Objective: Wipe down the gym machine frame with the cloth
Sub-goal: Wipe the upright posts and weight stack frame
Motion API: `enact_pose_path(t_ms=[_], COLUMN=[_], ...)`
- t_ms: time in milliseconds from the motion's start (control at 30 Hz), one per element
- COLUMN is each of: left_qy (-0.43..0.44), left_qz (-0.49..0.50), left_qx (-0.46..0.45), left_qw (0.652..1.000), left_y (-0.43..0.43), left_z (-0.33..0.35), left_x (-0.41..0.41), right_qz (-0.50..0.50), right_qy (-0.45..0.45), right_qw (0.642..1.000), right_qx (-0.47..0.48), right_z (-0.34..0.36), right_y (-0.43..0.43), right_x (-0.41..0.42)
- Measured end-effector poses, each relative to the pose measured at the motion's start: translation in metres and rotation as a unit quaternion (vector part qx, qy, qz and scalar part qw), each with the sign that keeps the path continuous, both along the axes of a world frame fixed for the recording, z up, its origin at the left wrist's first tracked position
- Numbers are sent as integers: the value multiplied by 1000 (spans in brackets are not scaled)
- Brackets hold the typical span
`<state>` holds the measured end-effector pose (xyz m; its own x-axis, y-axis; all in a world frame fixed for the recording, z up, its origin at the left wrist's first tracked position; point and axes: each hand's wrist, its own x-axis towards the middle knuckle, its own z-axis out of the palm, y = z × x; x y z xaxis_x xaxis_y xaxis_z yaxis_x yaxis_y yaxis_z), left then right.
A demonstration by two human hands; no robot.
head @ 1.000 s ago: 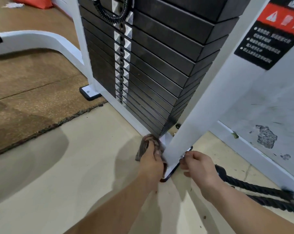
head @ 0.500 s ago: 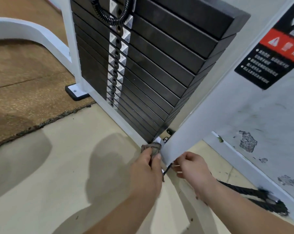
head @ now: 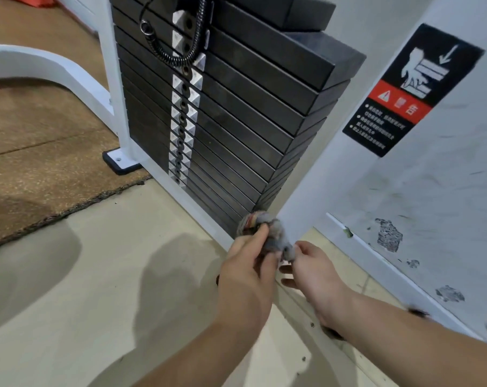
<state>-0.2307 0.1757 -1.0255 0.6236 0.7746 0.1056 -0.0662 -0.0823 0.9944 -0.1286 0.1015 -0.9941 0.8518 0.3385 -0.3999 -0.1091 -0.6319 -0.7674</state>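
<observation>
A bunched grey cloth (head: 260, 227) sits at the foot of the white machine frame upright (head: 317, 169), against the bottom corner of the black weight stack (head: 236, 113). My left hand (head: 248, 272) grips the cloth from below, fingers curled round it. My right hand (head: 312, 269) pinches the cloth's right end between thumb and fingertips, just in front of the upright. The frame's lower white rail (head: 181, 196) runs along the floor to the left of the cloth.
A white wall (head: 432, 191) with a black and red warning sticker (head: 410, 90) stands on the right. A brown floor mat (head: 41, 152) lies to the left, with a curved white frame leg (head: 55, 68) and a bolted foot plate (head: 119, 160). Pale floor (head: 97, 275) lies beneath my arms.
The cloth has come up off the frame's base corner and is bunched higher. My right hand moved from the frame's base to pinch the cloth's end. The view tilted upward.
</observation>
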Motion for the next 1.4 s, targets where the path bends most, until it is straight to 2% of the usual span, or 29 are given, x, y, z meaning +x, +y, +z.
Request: enact_pose_path(t_ms=[100,167,233,300,400,533,700,767,867,1033,1133,1233,1400], left_qy=[-49,-35,-17,-37,-56,-40,-41,-74,-59,14,2,31,125], left_qz=[-7,19,39,47,27,21,38,35,52,25,0,-28,-61], left_qx=[-4,8,41,95,135,105,130,160,241,99,119,156,54], left_qw=[999,999,998,994,989,993,990,984,967,995,993,987,989], left_y=[-4,3,9,9,2,-11,7,11,13,17,30,38,40], left_z=[13,11,14,21,21,11,24,44,42,35,82,118,125], left_x=[-2,-2,3,7,7,3,10,11,12,7,8,7,6], right_qz=[45,47,42,50,62,76,60,69,55,40,40,11,-32], right_qy=[-53,-82,-92,-106,-99,-85,-69,-77,-95,-83,-60,-50,-40], right_qw=[997,995,992,988,986,980,976,976,978,978,983,987,982], right_qx=[38,43,77,104,123,162,196,191,180,187,167,155,180], right_z=[4,13,21,28,32,34,39,38,41,44,48,68,113], right_y=[-21,-27,-28,-28,-31,-28,-26,-29,-31,-30,-31,-33,-27], right_x=[-15,-16,-13,-6,2,-1,-5,-2,1,2,-2,-7,-28])
